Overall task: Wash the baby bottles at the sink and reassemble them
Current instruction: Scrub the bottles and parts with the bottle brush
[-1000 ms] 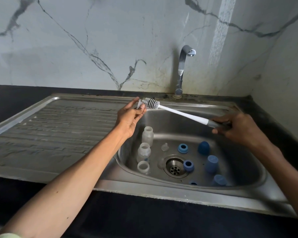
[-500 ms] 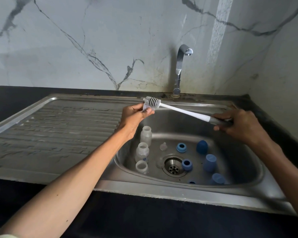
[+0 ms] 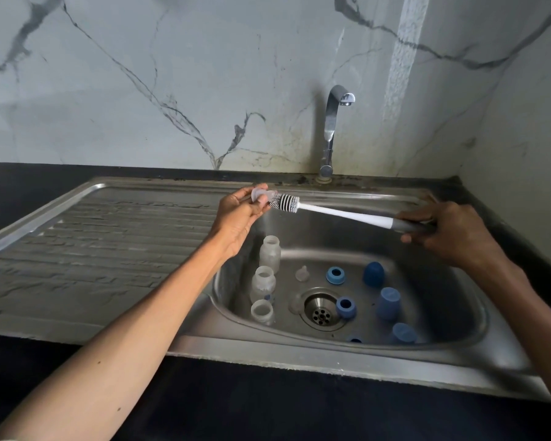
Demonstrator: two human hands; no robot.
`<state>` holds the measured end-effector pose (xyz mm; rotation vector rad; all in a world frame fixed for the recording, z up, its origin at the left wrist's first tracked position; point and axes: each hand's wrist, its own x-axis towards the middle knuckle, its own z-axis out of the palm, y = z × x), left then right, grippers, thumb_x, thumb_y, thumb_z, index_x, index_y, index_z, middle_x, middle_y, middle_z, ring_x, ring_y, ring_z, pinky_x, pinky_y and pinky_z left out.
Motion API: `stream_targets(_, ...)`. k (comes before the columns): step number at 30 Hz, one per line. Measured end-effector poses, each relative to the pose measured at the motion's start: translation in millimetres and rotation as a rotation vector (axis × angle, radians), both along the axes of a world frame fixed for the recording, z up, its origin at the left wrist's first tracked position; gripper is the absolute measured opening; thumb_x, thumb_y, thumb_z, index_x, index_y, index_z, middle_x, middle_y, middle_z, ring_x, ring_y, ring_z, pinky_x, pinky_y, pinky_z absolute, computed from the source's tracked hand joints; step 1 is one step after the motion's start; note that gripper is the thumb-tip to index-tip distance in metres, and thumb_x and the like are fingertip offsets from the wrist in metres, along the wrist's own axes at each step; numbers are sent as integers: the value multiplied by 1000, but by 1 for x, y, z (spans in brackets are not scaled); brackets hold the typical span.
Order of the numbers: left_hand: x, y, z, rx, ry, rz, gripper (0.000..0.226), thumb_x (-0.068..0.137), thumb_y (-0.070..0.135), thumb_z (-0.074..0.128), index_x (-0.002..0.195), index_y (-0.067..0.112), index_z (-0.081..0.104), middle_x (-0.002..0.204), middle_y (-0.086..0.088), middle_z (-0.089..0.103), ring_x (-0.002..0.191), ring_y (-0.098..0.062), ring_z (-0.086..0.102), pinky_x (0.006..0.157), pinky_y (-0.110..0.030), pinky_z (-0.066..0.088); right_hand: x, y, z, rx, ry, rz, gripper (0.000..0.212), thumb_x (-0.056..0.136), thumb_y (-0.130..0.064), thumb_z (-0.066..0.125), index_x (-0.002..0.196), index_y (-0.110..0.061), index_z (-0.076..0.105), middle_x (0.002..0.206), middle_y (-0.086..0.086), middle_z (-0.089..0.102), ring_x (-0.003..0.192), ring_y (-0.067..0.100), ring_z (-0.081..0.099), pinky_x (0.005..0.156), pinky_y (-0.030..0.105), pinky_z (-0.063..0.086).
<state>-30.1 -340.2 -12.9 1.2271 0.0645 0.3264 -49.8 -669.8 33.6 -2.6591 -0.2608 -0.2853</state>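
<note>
The left hand (image 3: pixel 240 210) is raised over the back left rim of the sink basin (image 3: pixel 458 340), pinching a clear silicone teat (image 3: pixel 261 195) between thumb and fingers. The right hand (image 3: pixel 449 233) is clenched around the grey grip of a bottle brush (image 3: pixel 341 214), whose white shaft runs across to the left hand so that the bristled head touches the teat at the left fingertips.

Below the left hand, inside the basin, three clear baby bottles (image 3: pixel 269 254) stand in a row along the left wall, all without tops. Just right of them lies another small clear teat (image 3: pixel 302 273), and a further clear piece sits beside the drain (image 3: pixel 321 311). Under the brush shaft and toward the right hand are the blue parts: two screw rings (image 3: pixel 335 275), one behind the drain and one touching its right edge, and three blue caps (image 3: pixel 373 273) closer to the right hand. One more blue piece peeks over the near rim.

Behind the brush, the tap (image 3: pixel 333 128) rises from the back edge against a marble wall (image 3: pixel 172 74). The ribbed draining board (image 3: pixel 93 249) stretches away to the left of the left arm.
</note>
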Motion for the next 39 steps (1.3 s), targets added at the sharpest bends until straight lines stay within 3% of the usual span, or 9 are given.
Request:
stream_targets(5,0,6,-1,-81,35,20,16,91,-8,62,97,6,66,93,-3,77,88,-13,73,87,-29,59,-2,8,-3,17,2,39,45,79,-15,80,122,-20,67,124,6,66,119,23,57,101,26,39)
stream_targets(11,-2,4,-4,-112,42,61,16,83,-6,72,86,8,65,92,-8,78,93,-21,73,78,-30,60,-3,5,1,13,-12,44,46,78,-15,81,122,-20,68,123,7,67,119,24,58,101,29,40)
stream_targets(16,-6,-3,3,-239,78,-1,18,90,-5,64,78,8,61,77,-9,71,75,-21,71,66,-23,60,-3,6,0,18,0,31,46,79,-14,79,123,-19,66,126,8,66,119,26,57,102,31,41)
stream_targets(23,-3,-1,0,-346,117,-8,15,95,-5,56,85,5,60,89,-12,65,86,-23,66,64,-22,59,-9,17,-2,6,11,26,42,85,-14,74,125,-19,65,126,9,65,118,25,56,100,30,40)
stream_targets(28,-5,1,0,-548,150,-34,12,96,-4,55,87,-1,62,88,-14,64,86,-21,64,71,-26,62,-12,26,-4,18,27,46,45,85,-16,73,128,-19,62,128,7,63,121,23,55,103,33,40)
stream_targets(39,-7,-8,2,-497,138,-91,9,97,0,58,90,-3,62,85,-16,71,83,-21,70,73,-23,61,-12,28,-5,8,54,28,45,88,-19,70,131,-20,60,130,9,61,119,23,55,100,35,43)
